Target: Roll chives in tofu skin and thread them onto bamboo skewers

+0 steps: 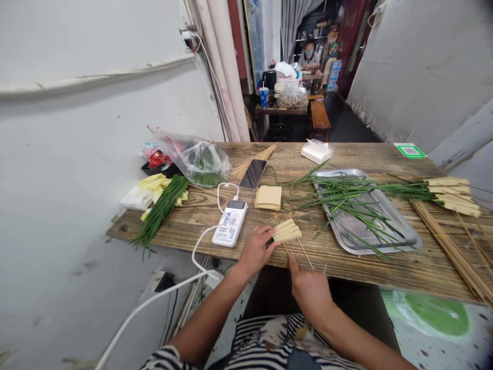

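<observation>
My left hand [257, 249] is closed on the left end of several pale tofu-skin rolls [287, 231] lying side by side near the table's front edge. Dark green chive ends show beneath its fingers. Two thin bamboo skewers [305, 253] stick out of the rolls toward me. At these skewers is my right hand [313, 293], its index finger stretched along one and the other fingers curled; its grip is partly hidden. Just behind the rolls lies a stack of square tofu-skin sheets [268, 197].
A metal tray [370, 246] with loose chives [346, 198] stands right of my hands, beside finished skewered rolls [452, 195] and bamboo skewers [447, 246]. Leftward are a cabled power bank [230, 224], a phone [252, 173] and a chive bundle [164, 208]. A person [309, 56] sits far back.
</observation>
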Available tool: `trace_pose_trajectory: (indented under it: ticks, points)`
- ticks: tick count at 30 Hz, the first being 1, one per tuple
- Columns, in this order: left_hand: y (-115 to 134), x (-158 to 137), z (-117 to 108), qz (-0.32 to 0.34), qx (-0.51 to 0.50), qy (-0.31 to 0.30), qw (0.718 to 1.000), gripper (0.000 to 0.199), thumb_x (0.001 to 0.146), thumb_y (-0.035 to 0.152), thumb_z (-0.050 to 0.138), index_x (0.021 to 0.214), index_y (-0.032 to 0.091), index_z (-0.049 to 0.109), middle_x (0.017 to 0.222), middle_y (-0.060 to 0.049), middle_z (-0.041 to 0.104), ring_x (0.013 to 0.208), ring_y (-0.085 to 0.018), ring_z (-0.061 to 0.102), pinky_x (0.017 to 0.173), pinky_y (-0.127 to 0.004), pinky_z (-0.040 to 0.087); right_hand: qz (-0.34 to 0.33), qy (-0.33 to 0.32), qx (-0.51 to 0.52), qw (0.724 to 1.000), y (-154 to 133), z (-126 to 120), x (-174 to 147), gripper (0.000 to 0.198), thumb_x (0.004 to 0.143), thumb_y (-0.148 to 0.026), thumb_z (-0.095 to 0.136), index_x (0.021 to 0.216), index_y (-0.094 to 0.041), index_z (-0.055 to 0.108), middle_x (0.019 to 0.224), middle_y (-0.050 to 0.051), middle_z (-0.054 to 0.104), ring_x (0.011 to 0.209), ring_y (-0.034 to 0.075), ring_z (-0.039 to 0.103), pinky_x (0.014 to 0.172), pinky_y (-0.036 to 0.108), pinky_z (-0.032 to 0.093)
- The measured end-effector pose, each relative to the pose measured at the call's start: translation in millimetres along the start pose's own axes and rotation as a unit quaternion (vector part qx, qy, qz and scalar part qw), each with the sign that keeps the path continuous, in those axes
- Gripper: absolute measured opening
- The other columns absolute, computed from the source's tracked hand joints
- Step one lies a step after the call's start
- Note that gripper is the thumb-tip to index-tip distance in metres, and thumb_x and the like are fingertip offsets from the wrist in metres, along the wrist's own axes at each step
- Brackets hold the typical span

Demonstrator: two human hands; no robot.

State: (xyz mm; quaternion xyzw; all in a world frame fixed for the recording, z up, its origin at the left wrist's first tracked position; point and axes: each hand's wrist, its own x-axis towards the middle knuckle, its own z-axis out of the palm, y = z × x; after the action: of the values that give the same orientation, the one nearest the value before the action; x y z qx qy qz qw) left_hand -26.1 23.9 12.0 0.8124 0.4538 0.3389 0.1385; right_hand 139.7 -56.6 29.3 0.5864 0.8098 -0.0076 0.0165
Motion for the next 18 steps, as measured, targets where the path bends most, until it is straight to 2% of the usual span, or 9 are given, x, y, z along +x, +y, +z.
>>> trace_pose_trajectory:
  ticks: [12, 18]
  points:
    - [-2.1, 0.8, 0.1, 0.001, -0.007, -0.008, 1.000, 0.030, 0.083, 0.026, 0.064, 0.112, 0.017, 0.065, 0.108, -0.011, 0.066, 0.099, -0.023, 0.059, 0.089, -0.042, 0.050, -0.008, 0.020, -0.009, 1.000, -3.3, 2.0, 7.0, 0.050, 0.075, 0.002, 0.052, 0.124, -0.004, 0.055, 0.065, 0.009, 0.070, 0.052, 0.016, 0.065, 0.044, 0.022, 0.040]
    - [-1.7, 2.0, -1.1, 0.005, -0.005, -0.006, 1.000, 0.030, 0.084, 0.027, 0.063, 0.112, 0.018, 0.065, 0.108, -0.011, 0.067, 0.100, -0.024, 0.060, 0.090, -0.044, 0.050, -0.022, 0.069, -0.030, 0.997, -9.8, 0.5, 12.8, 0.039, 0.075, 0.003, 0.051, 0.113, 0.000, 0.059, 0.061, 0.010, 0.067, 0.052, 0.016, 0.064, 0.053, 0.026, 0.043]
